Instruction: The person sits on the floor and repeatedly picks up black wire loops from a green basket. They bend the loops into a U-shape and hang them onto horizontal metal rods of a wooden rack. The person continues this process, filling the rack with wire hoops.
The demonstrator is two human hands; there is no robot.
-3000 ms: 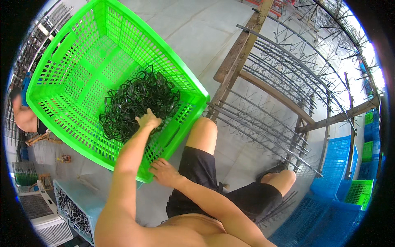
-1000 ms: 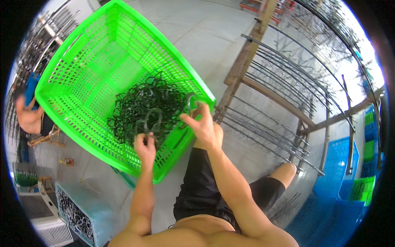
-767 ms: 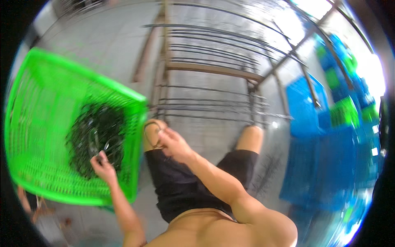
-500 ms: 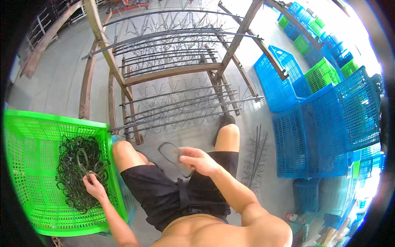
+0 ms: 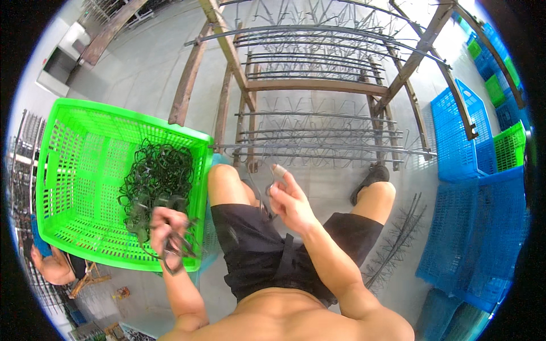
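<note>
A tangled pile of black loop-shaped pieces (image 5: 159,173) lies in a bright green plastic crate (image 5: 74,227) to my left. At the pile's near side, my left hand (image 5: 166,227) is closed around several of these loops, smeared by motion. In front of my lap my right hand (image 5: 293,202) pinches one thin dark loop (image 5: 263,196), its forefinger pointing up and away. A pale wrap covers that fingertip. Part of the loop is hard to see against my knee and shorts.
Ahead stands a wooden rack (image 5: 318,85) carrying rods with many thin metal hooks. Hooked rods (image 5: 398,241) lie on the floor by my right leg. Blue plastic crates (image 5: 466,227) are stacked at the right. Another person (image 5: 54,267) is at the far left.
My left hand has lifted slightly with several loops gathered in it. The right hand still holds its loop, now turned more upright. The whole view has swung to the left.
</note>
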